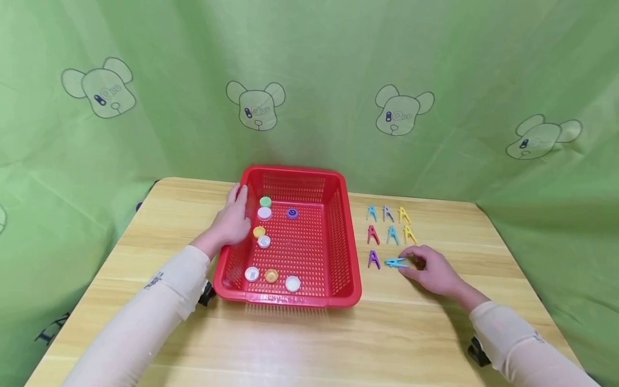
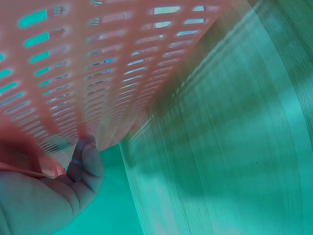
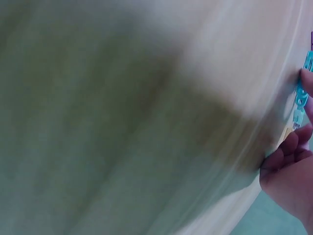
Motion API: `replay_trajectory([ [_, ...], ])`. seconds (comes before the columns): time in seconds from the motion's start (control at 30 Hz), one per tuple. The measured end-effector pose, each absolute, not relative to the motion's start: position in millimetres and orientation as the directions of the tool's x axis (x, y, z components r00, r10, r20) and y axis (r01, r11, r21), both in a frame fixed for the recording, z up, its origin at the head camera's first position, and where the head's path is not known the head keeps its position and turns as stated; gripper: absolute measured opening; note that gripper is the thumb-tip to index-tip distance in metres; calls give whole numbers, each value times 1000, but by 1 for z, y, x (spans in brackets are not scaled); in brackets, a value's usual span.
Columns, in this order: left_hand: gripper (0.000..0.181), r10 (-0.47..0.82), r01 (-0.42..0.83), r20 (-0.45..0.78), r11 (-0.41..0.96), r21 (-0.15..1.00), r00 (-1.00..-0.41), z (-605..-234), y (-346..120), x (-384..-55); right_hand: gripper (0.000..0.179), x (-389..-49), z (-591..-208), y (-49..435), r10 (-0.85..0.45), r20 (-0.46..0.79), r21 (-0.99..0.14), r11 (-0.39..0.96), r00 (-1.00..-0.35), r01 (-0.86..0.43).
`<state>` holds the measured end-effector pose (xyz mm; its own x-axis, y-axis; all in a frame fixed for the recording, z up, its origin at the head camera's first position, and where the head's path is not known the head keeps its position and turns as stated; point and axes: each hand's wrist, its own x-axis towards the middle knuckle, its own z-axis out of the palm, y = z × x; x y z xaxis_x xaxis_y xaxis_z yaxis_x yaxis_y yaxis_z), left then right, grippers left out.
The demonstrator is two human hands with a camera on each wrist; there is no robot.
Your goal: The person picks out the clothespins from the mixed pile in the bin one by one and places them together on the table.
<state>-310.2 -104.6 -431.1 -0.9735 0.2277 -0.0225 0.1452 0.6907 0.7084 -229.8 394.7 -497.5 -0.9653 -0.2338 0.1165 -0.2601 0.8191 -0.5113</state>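
My left hand (image 1: 234, 220) grips the left side of a red plastic basket (image 1: 355, 258), its thumb inside the rim. The left wrist view shows its fingers curled against the outside of the slotted wall (image 2: 112, 73). At right, my right hand (image 1: 432, 269) pinches the leg ends of a light blue clothespin (image 1: 394, 262) between thumb and index finger, low at the tabletop. That clothespin lies sideways. Beside it are a purple clothespin (image 1: 374, 259), a red clothespin (image 1: 373, 235) and several others in rows. The right wrist view shows only part of the light blue clothespin (image 3: 301, 95).
Several bottle caps lie in the basket, among them a green cap (image 1: 265, 201), a purple cap (image 1: 292, 213) and an orange cap (image 1: 271, 276). The wooden table (image 1: 309, 344) ends at a green curtain (image 1: 319, 64) behind the basket.
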Motion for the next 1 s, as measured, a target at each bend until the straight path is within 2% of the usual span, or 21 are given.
replay_trajectory([
  [0.1, 81, 227, 139, -31, 691, 709, -973, -431, -105, -310, 26, -228, -499, 393, -181, 105, -504, 838, -978, -209],
  [0.47, 80, 234, 155, -19, 700, 697, -972, -429, -104, -309, 45, -224, -499, 380, -81, 79, -523, 845, -994, -110],
  [0.57, 81, 236, 161, -15, 704, 692, -972, -429, -104, -309, 50, -227, -495, 380, -137, 63, -571, 808, -989, -149],
  [0.77, 81, 234, 161, -13, 709, 686, -972, -428, -104, -310, 64, -240, -487, 387, -383, 16, -639, 706, -924, -304],
  [1.0, 81, 238, 163, -15, 709, 686, -971, -427, -104, -310, 59, -249, -489, 392, -422, -42, -622, 720, -906, -307],
])
